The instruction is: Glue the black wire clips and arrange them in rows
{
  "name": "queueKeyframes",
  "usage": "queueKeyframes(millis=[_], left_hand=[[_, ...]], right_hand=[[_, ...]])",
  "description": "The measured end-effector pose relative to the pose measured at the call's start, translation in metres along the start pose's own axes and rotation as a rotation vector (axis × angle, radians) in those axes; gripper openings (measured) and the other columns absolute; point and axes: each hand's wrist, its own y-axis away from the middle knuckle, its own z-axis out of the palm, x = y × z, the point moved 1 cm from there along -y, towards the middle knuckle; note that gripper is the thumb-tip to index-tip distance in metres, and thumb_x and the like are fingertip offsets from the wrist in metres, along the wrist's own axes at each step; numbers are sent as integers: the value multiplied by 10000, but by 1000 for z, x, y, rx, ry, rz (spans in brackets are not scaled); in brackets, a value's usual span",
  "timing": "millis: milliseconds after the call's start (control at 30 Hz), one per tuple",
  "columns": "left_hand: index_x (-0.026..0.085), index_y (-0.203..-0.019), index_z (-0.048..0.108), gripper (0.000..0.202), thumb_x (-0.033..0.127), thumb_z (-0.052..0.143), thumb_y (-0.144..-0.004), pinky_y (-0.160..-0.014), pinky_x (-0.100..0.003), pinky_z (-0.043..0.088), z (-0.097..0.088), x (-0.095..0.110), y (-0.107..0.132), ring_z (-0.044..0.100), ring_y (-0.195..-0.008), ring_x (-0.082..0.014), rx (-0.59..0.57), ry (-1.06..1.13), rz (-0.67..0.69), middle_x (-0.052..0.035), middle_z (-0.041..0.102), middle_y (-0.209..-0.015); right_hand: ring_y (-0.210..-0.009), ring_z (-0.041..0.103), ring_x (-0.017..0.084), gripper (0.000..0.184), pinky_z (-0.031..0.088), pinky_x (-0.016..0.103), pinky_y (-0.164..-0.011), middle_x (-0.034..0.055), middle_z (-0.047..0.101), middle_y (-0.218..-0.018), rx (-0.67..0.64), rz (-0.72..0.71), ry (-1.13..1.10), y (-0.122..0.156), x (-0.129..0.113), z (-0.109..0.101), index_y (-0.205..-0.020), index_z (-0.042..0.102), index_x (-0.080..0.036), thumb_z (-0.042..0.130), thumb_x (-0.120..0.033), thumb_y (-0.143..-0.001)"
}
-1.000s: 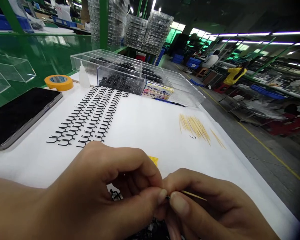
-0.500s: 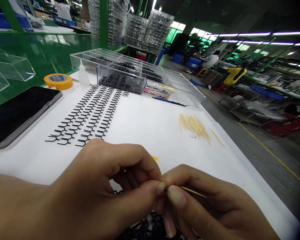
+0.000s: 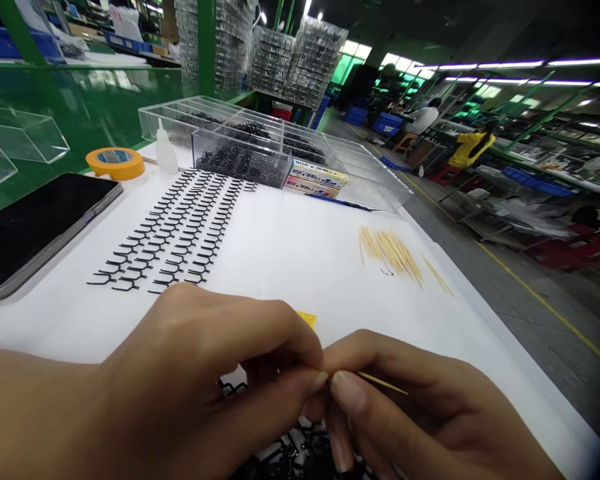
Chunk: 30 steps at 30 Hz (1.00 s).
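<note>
My left hand point(image 3: 215, 373) is closed in a pinch, thumb against forefinger, on something small that the fingertips hide. Touching it, my right hand point(image 3: 415, 400) pinches a wooden toothpick point(image 3: 384, 383), whose pale end sticks out to the right behind the thumb. The toothpick's other end is hidden at the meeting fingertips. Below both hands lies a pile of small black forked parts point(image 3: 305, 447), partly covered by the fingers. Similar black Y-shaped parts point(image 3: 180, 233) lie in long rows on the white tabletop point(image 3: 290, 253). A yellow piece point(image 3: 307, 319) shows just behind my left fingers.
Loose toothpicks point(image 3: 390, 253) lie to the right. At the back stand a clear divided box point(image 3: 245, 157) with black parts, small cartons point(image 3: 317, 179), a blue pen point(image 3: 337, 201) and a white bottle point(image 3: 166, 153). Orange tape point(image 3: 115, 163) and a phone point(image 3: 45, 227) are left.
Both hands stay together, with only slight finger shifts. The small dark bit that showed between the fingertips is now almost hidden. A little more of the yellow piece shows.
</note>
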Motion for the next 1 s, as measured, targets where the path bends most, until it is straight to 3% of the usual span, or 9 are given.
queueKeyframes(millis=[133,367,600,833,933,1000], left_hand=[[130,-731,619,64,73,592,-734,-541,-92,398,-2,-8,1,553,-527,-20,25,-71,82,61,626,-591],[127,-822,575,115,24,549,-779,-664,-69,455,0,-22,6,601,-713,-49,-42,103,274,3,637,-809],[180,-779,628,262,-52,532,-704,-573,-158,518,2,-13,4,622,-643,-102,44,233,235,-30,650,-777],[194,-733,641,240,-26,545,-718,-599,-144,520,1,-12,6,618,-666,-93,54,234,229,-16,632,-776],[195,-714,643,279,-65,546,-687,-577,-157,522,0,-5,5,619,-658,-104,81,174,238,-29,631,-760],[200,-703,642,256,-46,575,-681,-558,-155,521,0,-4,4,617,-630,-97,86,139,238,-21,627,-750]], right_hand=[[-363,361,27,168,269,98,-345,-40,521,-535,-57,116,-112,2,-1,-4,-861,613,-225,528,-363,-903],[-344,339,25,184,203,101,-310,-37,517,-532,-40,169,-161,4,-5,-1,-812,611,-216,555,-376,-882],[-387,375,16,128,225,80,-356,-46,513,-525,-21,148,-324,3,-1,3,-824,635,-212,590,-320,-876],[-447,448,14,111,317,71,-412,-21,584,-656,-14,119,-404,1,-4,5,-774,656,-209,653,-305,-829],[-394,389,15,116,253,56,-339,-29,551,-575,-20,137,-375,0,-1,2,-783,647,-219,647,-325,-830],[-343,342,13,98,230,61,-301,-36,526,-538,-75,64,-362,-2,3,0,-824,640,-230,608,-315,-862]])
